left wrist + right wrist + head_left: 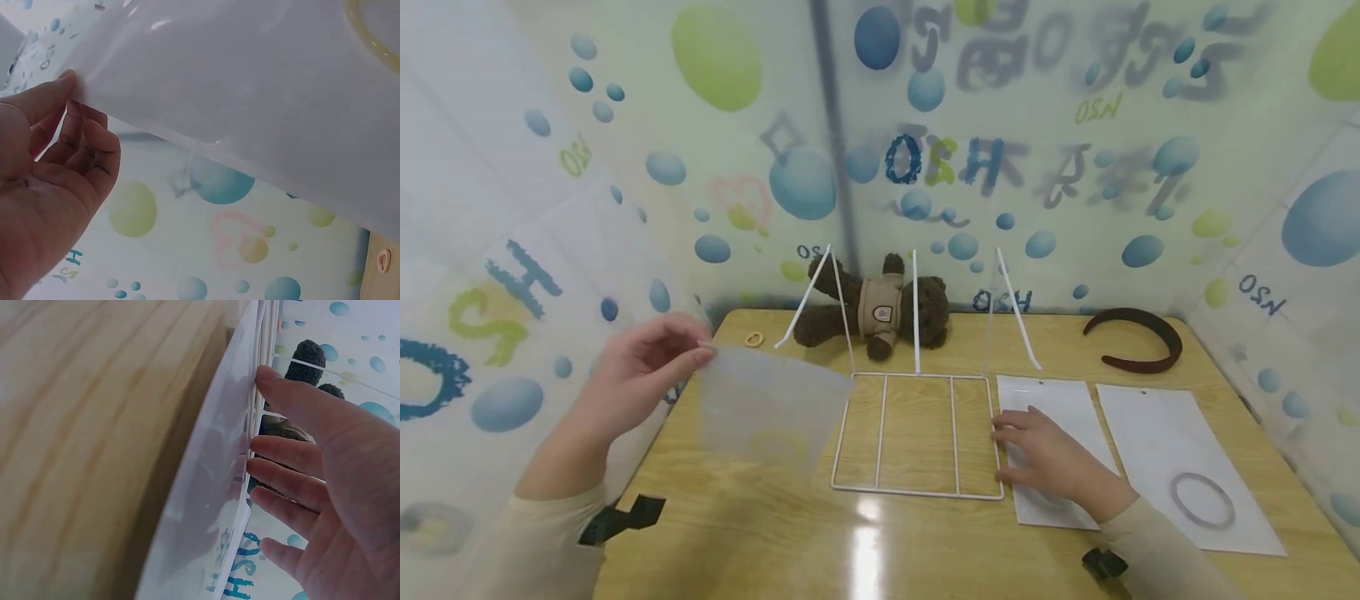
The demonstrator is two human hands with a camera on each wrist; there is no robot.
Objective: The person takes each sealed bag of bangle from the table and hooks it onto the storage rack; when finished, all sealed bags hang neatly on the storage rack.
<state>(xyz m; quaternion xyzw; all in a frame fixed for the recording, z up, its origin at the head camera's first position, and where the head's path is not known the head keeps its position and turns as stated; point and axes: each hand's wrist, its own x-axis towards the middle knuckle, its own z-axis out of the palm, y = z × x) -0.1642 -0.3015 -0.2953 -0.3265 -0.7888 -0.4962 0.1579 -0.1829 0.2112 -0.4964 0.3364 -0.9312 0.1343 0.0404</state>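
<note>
My left hand [636,375] pinches the corner of a translucent plastic bag [767,400] between thumb and fingers, holding it up over the left of the table. Through the bag a yellow ring [361,31] shows in the left wrist view. A white wire rack [882,433] with upright prongs stands mid-table. Against its right edge my right hand [1045,454] rests its fingertips, fingers spread and fairly straight. Beneath that hand lies a white plastic bag [1052,400], partly covered. Beside it is another bag [1165,417] with a greyish ring [1174,492] in it.
Behind the rack a dark brown teddy bear [880,308] lies on its side. A dark headband [1172,337] lies at the back right of the table [760,542], a small tan ring [754,339] at the back left. Patterned sheeting [1060,167] encloses the table.
</note>
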